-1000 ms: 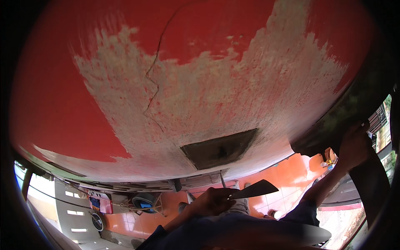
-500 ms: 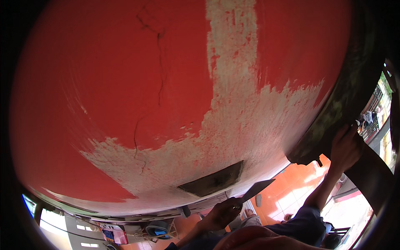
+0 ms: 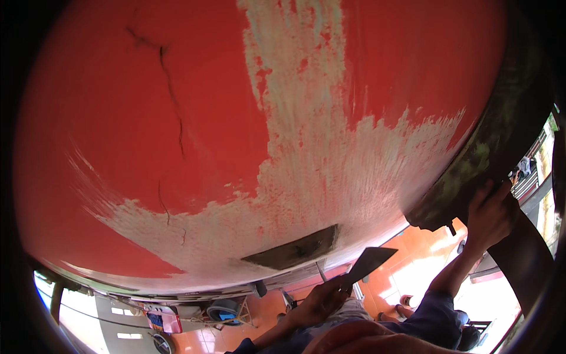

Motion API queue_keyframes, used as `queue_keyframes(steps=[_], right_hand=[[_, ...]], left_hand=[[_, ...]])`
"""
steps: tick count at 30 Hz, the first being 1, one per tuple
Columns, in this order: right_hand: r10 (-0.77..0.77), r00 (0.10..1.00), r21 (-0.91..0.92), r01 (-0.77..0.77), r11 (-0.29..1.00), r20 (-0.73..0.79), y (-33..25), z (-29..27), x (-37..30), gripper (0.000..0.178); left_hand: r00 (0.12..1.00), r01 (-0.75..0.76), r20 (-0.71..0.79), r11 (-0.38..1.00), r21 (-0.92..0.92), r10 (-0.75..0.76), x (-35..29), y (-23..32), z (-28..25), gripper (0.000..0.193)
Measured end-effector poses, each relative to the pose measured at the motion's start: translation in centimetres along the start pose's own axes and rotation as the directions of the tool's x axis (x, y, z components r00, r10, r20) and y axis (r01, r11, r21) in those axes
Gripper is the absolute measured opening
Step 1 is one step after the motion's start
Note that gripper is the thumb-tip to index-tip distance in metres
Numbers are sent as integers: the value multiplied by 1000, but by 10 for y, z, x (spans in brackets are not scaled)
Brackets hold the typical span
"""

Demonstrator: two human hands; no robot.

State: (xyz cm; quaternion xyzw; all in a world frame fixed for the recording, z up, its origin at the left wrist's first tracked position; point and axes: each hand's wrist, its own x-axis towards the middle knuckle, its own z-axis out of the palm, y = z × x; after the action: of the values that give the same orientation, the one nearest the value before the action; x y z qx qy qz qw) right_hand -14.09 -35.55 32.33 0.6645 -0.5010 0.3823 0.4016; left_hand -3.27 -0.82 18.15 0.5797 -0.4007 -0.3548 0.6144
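A large red painted surface (image 3: pixel 194 118) fills most of the view, with a pale whitish, streaky patch (image 3: pixel 330 153) running down and across it. A thin dark crack marks the red. My left hand (image 3: pixel 321 301) is closed around the handle of a putty knife (image 3: pixel 370 262), its dark flat blade pointing up and right, apart from the surface. At the right, my right hand (image 3: pixel 494 212) is raised, fingers curled against the edge of a dark frame (image 3: pixel 471 171) beside the red surface. A dark four-sided patch (image 3: pixel 293 248) lies low on the pale area.
Orange tiled floor (image 3: pixel 401 248) shows below, with bright light on it. Lower left stand a round grey basin (image 3: pixel 224 311) with something blue inside and a pink-and-blue item (image 3: pixel 163 320). A dark curved bar (image 3: pixel 522 259) passes beside my right forearm.
The red surface and its pale patch have shifted left in view. The putty knife has moved slightly right and up, its blade showing broader. My right hand stays at the frame.
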Motion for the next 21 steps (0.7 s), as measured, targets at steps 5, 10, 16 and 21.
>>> queue_keyframes(steps=[5,10,16,21], right_hand=[[-23,999,56,25,998,-39,-1,-7,2,37],[-40,996,147,52,988,-84,-3,-15,6,33],[-74,997,68,76,995,-30,-1,-18,9,34],[-113,990,38,116,993,-79,1,-18,8,33]], left_hand=[[990,-122,-54,983,134,130,-22,24,-6,62],[965,-251,-102,964,-92,242,-43,39,-6,74],[962,-274,-84,931,-240,261,-30,40,-11,67],[950,-298,3,911,-287,312,-16,35,-15,71]])
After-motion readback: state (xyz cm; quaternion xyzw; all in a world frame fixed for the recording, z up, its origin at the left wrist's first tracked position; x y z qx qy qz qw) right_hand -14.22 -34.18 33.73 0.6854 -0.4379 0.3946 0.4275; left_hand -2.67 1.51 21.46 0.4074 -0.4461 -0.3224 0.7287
